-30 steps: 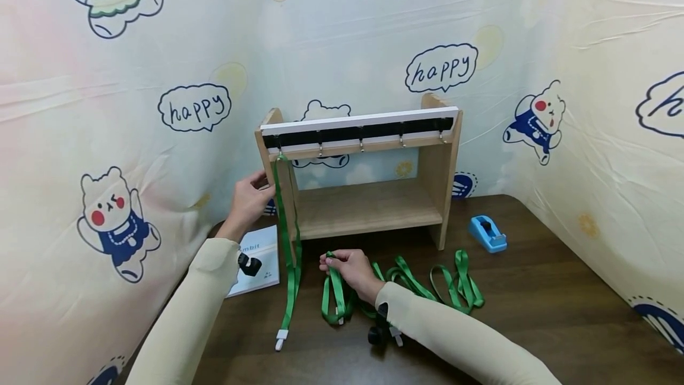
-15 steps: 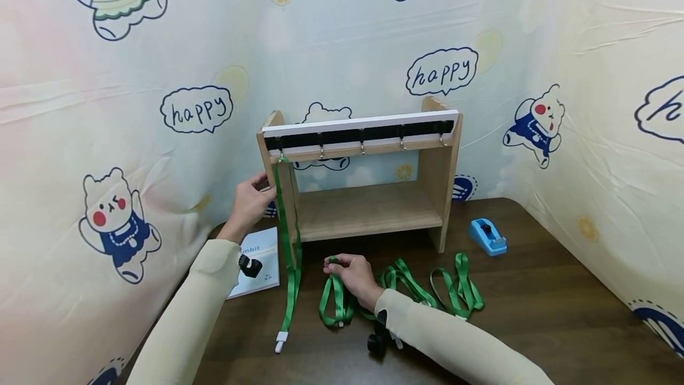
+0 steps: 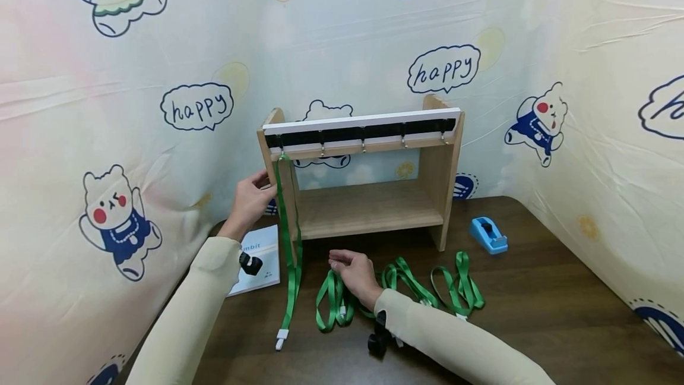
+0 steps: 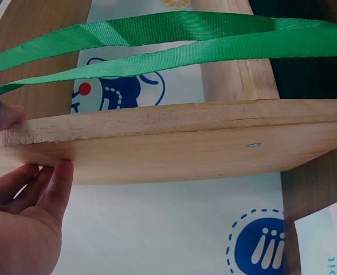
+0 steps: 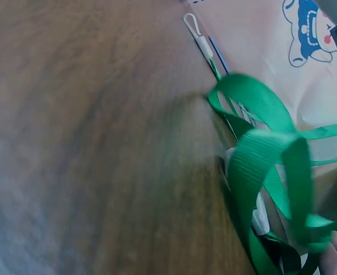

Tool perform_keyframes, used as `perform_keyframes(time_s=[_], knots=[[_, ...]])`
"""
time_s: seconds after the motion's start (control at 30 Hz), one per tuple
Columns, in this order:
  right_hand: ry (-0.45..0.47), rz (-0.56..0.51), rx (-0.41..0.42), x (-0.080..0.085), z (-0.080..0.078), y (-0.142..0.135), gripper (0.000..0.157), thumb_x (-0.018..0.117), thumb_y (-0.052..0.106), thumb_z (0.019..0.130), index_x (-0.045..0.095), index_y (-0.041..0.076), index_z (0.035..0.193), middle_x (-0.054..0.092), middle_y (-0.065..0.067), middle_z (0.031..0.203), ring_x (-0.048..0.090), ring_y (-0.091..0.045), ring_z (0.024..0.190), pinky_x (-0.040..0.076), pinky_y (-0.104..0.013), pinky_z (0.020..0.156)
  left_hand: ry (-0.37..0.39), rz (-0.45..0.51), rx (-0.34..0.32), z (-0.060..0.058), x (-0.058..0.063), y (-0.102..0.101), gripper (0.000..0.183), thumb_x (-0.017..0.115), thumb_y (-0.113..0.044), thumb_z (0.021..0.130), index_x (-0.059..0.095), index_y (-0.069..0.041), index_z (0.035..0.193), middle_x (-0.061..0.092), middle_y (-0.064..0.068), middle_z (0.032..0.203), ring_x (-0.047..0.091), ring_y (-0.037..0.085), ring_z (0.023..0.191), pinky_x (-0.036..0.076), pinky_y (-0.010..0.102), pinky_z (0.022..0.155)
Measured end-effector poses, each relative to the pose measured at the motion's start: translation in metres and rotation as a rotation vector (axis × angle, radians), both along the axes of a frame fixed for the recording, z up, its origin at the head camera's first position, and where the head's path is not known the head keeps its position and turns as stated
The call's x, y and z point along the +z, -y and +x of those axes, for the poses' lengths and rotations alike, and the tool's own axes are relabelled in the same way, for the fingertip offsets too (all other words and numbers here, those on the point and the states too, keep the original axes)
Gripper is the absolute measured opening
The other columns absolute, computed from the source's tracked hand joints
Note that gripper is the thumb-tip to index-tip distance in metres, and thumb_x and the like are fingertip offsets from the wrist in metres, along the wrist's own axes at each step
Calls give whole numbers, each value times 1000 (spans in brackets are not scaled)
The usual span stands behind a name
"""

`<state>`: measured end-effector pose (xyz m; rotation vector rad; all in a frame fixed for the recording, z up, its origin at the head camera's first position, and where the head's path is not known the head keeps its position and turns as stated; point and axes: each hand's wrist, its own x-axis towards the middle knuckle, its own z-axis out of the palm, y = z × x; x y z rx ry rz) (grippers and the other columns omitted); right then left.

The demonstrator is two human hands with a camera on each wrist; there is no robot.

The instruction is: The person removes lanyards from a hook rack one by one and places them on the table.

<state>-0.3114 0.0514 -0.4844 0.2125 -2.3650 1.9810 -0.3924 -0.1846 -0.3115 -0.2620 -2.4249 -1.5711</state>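
My left hand [image 3: 251, 199] grips the left side panel of a wooden rack [image 3: 369, 204]. In the left wrist view, the thumb is on one face of the panel [image 4: 168, 154] and the fingers on the other. One green lanyard [image 3: 289, 308] hangs from the leftmost hook, its white clip down near the table. My right hand [image 3: 357, 275], low in front of the rack, pinches a looped green lanyard [image 3: 322, 308]. That lanyard's loops [image 5: 257, 160] fall from the fingertips [image 5: 336, 258], which are partly cut off in the right wrist view.
Further green lanyards [image 3: 464, 287] lie on the dark wooden table [image 3: 540, 308] to the right. A blue tape dispenser [image 3: 488, 235] stands right of the rack, and a white booklet [image 3: 262, 260] lies to its left. Several metal hooks [image 3: 364, 146] line the rack's top bar.
The right-hand lanyard's loops have shifted slightly left and its white clip has come into clearer view. My right fingers have moved slightly right. The left hand and rack stay put.
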Motion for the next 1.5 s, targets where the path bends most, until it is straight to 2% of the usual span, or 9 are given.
perform_keyframes(time_s=[0.37,0.73,1.23,1.5], knots=[[4,-3,-19,-1,-1,-2,27,67,13,98,73,18,123,74,-10,124,73,-18,111,61,-32,92,5,-5,-21,2,-1,1,69,71,-38,94,47,-7,151,55,18,149,51,33,138,46,52,114],[-15,-41,23,1,-5,-8,27,70,13,96,73,16,123,72,-16,125,73,-20,110,62,-28,88,-1,-9,-14,2,0,1,67,71,-38,94,49,-7,150,55,17,148,51,33,139,46,52,114],[-27,-46,7,28,-11,-14,26,72,15,94,73,19,120,75,-7,119,74,-18,106,62,-34,90,-3,-5,-14,2,3,0,69,72,-40,93,49,-8,149,55,17,148,51,33,138,46,52,115],[-81,-14,3,52,-18,-17,32,72,18,95,71,13,127,75,-5,121,73,-17,107,60,-34,93,1,-11,-8,4,2,0,67,71,-40,94,49,-10,150,55,16,149,50,33,139,45,52,115]])
